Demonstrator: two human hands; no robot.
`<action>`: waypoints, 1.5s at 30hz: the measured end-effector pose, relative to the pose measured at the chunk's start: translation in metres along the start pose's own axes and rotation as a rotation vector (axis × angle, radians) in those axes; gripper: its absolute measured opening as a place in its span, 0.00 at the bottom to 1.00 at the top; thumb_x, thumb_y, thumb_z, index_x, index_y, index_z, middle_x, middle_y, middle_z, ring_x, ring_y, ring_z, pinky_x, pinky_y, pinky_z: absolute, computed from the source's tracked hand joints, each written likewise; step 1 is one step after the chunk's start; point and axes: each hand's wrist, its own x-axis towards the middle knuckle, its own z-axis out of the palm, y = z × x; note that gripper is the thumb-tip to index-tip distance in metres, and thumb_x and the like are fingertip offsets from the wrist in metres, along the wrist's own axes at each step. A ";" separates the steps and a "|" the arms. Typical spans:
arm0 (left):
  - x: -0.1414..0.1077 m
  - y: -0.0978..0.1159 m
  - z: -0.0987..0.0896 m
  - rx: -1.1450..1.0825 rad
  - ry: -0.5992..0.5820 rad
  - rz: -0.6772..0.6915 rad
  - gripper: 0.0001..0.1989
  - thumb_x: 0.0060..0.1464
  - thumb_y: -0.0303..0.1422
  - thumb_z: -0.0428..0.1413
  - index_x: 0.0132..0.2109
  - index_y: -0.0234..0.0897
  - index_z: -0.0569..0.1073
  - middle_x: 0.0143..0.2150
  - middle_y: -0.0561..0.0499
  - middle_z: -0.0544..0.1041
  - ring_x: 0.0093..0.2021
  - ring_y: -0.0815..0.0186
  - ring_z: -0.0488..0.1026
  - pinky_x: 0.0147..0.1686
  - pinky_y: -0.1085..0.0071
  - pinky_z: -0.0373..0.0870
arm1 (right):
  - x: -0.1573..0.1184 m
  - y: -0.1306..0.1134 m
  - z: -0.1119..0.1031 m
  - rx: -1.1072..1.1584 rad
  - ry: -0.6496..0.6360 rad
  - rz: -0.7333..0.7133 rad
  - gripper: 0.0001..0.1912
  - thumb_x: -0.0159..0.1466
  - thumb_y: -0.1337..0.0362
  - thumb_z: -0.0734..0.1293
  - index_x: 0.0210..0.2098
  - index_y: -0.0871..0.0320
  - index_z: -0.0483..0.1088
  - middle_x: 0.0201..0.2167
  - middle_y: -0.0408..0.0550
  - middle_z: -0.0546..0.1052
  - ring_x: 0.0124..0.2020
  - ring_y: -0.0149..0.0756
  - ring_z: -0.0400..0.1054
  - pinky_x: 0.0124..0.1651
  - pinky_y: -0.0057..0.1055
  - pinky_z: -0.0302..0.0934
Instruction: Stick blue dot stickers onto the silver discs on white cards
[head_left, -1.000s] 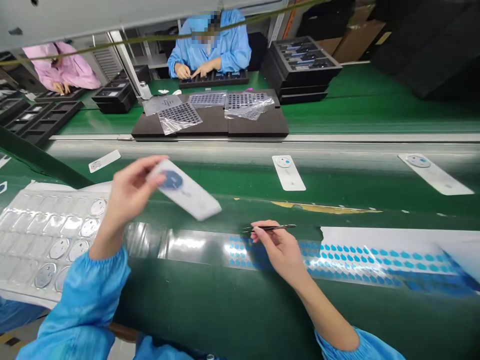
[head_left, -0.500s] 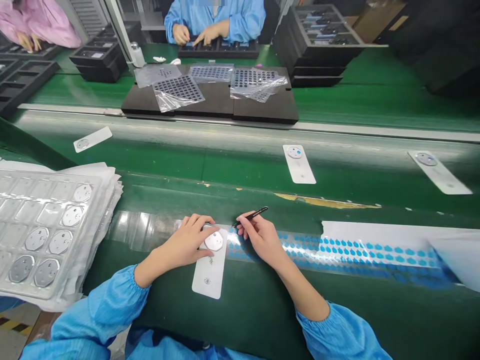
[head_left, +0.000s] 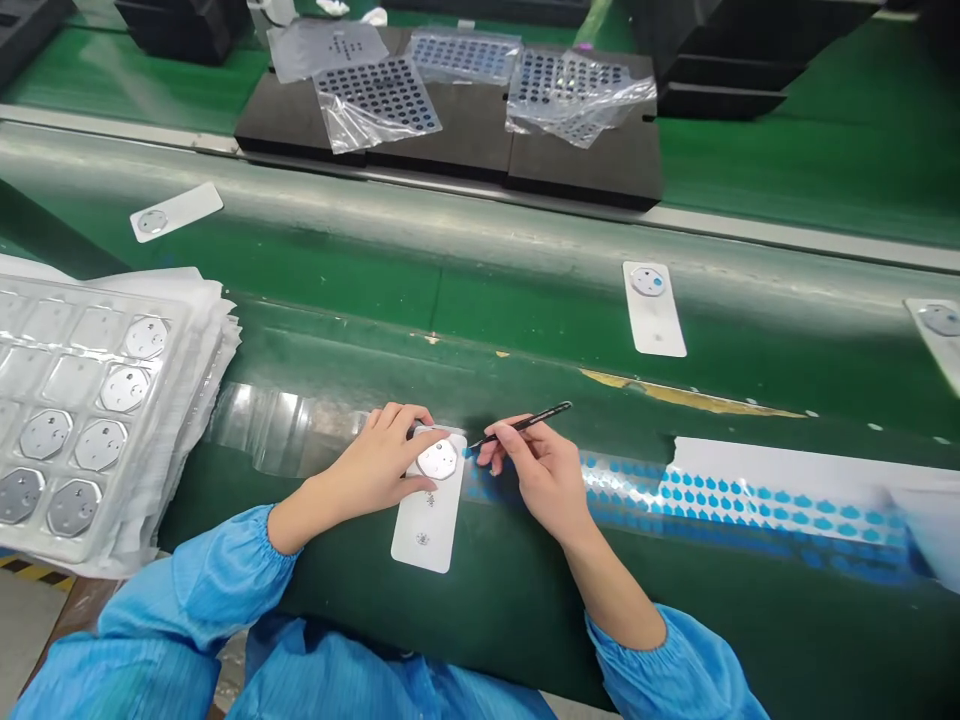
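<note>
A white card [head_left: 427,525] with a round silver disc [head_left: 437,459] near its top lies on the green table. My left hand [head_left: 386,455] rests at the card's left edge, thumb and fingers spread around the disc. In my right hand [head_left: 536,465] is a black pen-like tool [head_left: 525,422], its tip just right of the card's upper edge, with a small blue dot [head_left: 469,453] at the tip. Beneath and beyond my right hand runs a clear strip with rows of blue dots [head_left: 720,498].
Clear trays with silver discs [head_left: 101,443] are stacked at the left. Cards with discs lie on the green belt beyond, one at the left [head_left: 180,210], one right of centre [head_left: 656,320], another at the right edge [head_left: 941,330]. Dotted sheets [head_left: 379,97] lie on black blocks [head_left: 450,135].
The view has tilted down and shifted. The tool's tip, now with a blue dot at it, has come beside the card's upper right edge. My left hand stays at the card.
</note>
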 end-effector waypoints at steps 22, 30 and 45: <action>0.002 -0.001 0.001 0.020 0.014 0.023 0.30 0.60 0.38 0.67 0.65 0.43 0.67 0.63 0.40 0.66 0.59 0.47 0.64 0.57 0.47 0.69 | -0.005 0.002 0.015 -0.012 -0.045 0.138 0.25 0.67 0.41 0.71 0.38 0.60 0.76 0.27 0.50 0.81 0.21 0.34 0.73 0.26 0.30 0.71; 0.002 -0.001 0.000 0.012 0.004 0.018 0.30 0.59 0.38 0.67 0.65 0.43 0.68 0.63 0.39 0.66 0.60 0.46 0.63 0.58 0.46 0.68 | -0.005 0.001 0.015 -0.030 -0.049 0.111 0.24 0.68 0.43 0.71 0.38 0.60 0.76 0.26 0.50 0.81 0.21 0.33 0.73 0.26 0.30 0.71; 0.007 0.009 -0.005 0.060 -0.027 -0.029 0.35 0.58 0.36 0.69 0.66 0.39 0.62 0.62 0.39 0.67 0.59 0.47 0.63 0.56 0.50 0.67 | -0.005 0.005 0.015 -0.050 -0.075 0.060 0.22 0.69 0.43 0.70 0.39 0.58 0.75 0.27 0.48 0.80 0.21 0.35 0.73 0.27 0.32 0.71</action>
